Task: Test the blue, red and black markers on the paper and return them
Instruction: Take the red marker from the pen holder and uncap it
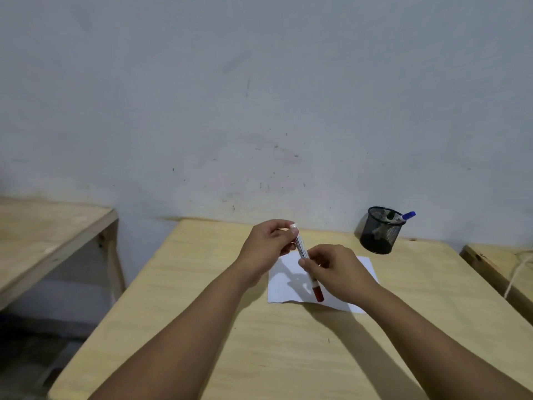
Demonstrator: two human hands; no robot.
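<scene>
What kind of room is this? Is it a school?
Maybe a plain workroom or classroom; I can't be sure. There are bare wooden tables, a mesh pen cup holding markers, a sheet of paper, and a scuffed wall.

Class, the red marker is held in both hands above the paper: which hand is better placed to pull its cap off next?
Probably the right hand: it grips the red marker nearest its red cap.

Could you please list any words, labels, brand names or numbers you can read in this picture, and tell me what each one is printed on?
None can be read.
Red marker, held in the left hand and right hand: dark print along its white barrel, too small and blurred to read.
Paper: no writing shows.
Blue marker in the black mesh pen holder: no readable text.
</scene>
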